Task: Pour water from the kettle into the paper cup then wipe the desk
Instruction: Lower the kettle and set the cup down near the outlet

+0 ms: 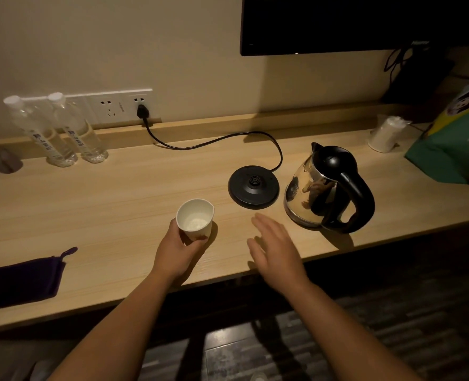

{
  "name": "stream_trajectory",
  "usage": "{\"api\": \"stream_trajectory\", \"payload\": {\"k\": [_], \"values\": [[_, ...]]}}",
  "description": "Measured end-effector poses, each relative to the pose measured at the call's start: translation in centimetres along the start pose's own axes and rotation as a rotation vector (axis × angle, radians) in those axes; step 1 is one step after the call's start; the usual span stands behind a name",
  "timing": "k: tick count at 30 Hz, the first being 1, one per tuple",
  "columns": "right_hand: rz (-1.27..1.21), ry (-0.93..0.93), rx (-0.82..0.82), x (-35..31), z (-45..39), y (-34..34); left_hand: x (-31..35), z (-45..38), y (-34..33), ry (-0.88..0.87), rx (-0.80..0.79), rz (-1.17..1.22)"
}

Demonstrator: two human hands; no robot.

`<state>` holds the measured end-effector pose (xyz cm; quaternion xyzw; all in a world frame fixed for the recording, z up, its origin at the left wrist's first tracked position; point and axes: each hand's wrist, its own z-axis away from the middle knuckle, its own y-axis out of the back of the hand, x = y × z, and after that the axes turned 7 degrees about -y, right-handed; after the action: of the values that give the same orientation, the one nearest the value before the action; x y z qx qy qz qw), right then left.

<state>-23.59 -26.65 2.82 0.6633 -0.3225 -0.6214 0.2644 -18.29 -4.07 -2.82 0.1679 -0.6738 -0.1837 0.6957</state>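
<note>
A white paper cup (195,219) stands upright on the wooden desk (112,204), with my left hand (178,250) wrapped around its lower part. Something pale shows at the cup's bottom; I cannot tell if it is water. The steel kettle (327,188) with a black lid and handle sits on the desk to the right, off its black base (253,187). My right hand (276,246) hovers flat with fingers apart between the cup and the kettle, touching neither. A dark purple cloth (19,281) lies at the desk's left front edge.
Two clear water bottles (60,130) stand at the back left by a wall socket (123,105); the base's cord (214,143) runs across the desk from it. A stack of wrapped cups (386,134) and a colourful bag (453,144) sit at the back right. A dark screen (351,23) hangs above.
</note>
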Motion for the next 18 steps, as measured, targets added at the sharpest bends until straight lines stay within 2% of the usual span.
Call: {"api": "stream_trajectory", "payload": {"k": [2, 6, 9, 14, 18], "values": [[-0.069, -0.105, -0.154, -0.2, -0.6, -2.4, 0.1, 0.0, 0.3, -0.010, -0.028, -0.014], [-0.137, -0.250, -0.291, -0.9, -2.5, -5.5, 0.3, 0.0, 0.8, -0.040, -0.065, -0.010], [-0.221, -0.294, -0.331, -1.7, -4.0, -6.7, 0.7, 0.1, 1.2, -0.050, -0.056, 0.027], [-0.395, -0.222, -0.360, -3.3, -5.6, -8.2, 1.2, 0.2, 1.3, -0.008, -0.035, 0.072], [-0.513, -0.249, -0.381, -4.1, -6.8, -9.1, 0.8, -0.7, 1.2, 0.024, 0.001, 0.183]]}}
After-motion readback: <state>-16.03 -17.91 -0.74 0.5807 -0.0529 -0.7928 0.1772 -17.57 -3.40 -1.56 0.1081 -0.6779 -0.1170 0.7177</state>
